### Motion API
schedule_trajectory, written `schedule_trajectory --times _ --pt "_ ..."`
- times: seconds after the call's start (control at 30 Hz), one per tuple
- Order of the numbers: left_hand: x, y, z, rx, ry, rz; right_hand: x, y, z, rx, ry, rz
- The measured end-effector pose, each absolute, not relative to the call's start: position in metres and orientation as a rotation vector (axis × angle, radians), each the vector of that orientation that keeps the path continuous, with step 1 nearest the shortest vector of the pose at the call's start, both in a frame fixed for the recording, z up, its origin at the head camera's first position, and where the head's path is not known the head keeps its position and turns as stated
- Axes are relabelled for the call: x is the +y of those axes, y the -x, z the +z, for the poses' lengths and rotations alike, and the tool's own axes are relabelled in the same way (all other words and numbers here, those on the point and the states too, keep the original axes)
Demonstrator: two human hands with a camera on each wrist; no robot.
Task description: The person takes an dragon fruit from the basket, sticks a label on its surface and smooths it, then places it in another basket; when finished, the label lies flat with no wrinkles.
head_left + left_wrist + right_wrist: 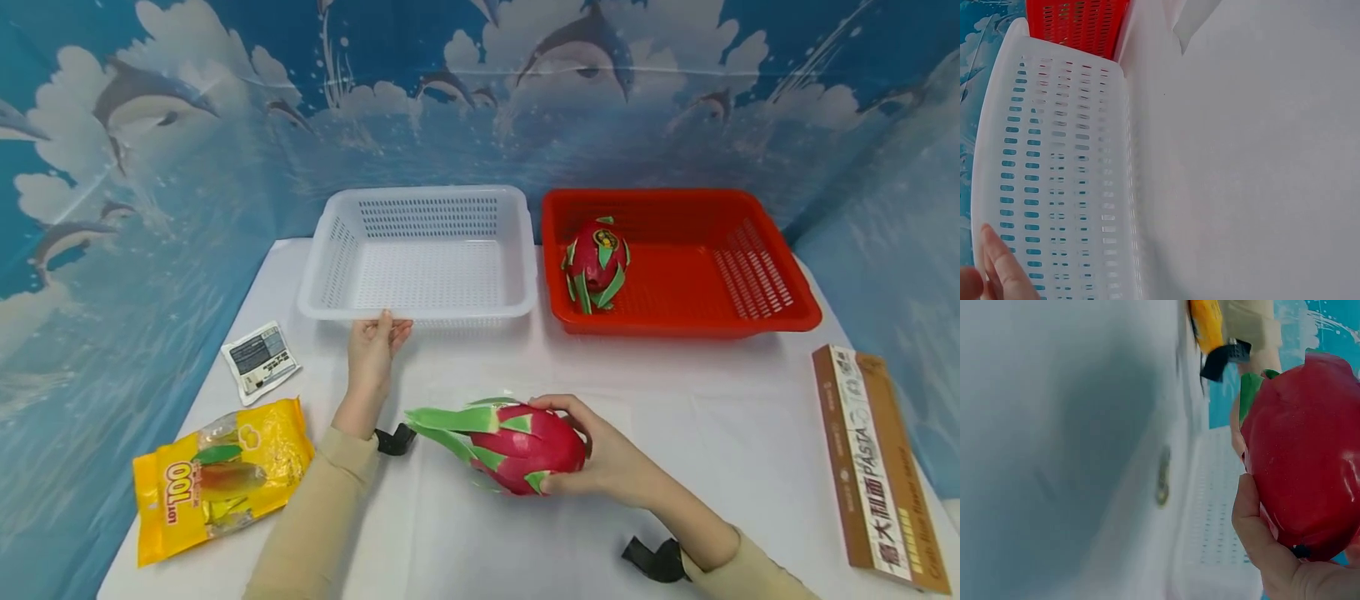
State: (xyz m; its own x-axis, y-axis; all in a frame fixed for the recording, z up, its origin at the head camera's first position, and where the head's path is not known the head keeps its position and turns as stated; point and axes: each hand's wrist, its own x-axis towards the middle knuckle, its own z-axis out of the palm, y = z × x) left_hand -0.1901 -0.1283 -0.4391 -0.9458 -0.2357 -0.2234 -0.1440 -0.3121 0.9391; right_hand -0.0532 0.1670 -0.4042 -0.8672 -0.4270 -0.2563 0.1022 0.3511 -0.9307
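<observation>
We note right hand (618, 467) grasping dragon fruit (525, 450) nearside of white basket (468, 313), long axis roughly parallel to its front, leaves (453, 419) toward left hand (372, 354), which pinches basket.

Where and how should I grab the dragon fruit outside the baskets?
Probably cup the fat red end of the dragon fruit, coming from the right, as the right hand does: it lies sideways, long green leaves pointing left, out of the way.
</observation>
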Motion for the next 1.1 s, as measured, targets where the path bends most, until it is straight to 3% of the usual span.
schedule_trajectory --times 0.43,1.1 --pt "-0.134 0.188 -0.438 -1.802 -0.492 -2.501 0.159 0.023 -0.442 2.212 0.496 -1.524" --pt "-0.142 0.191 -0.435 -1.819 -0.508 -2.620 0.158 0.023 -0.451 2.151 0.424 -1.417"
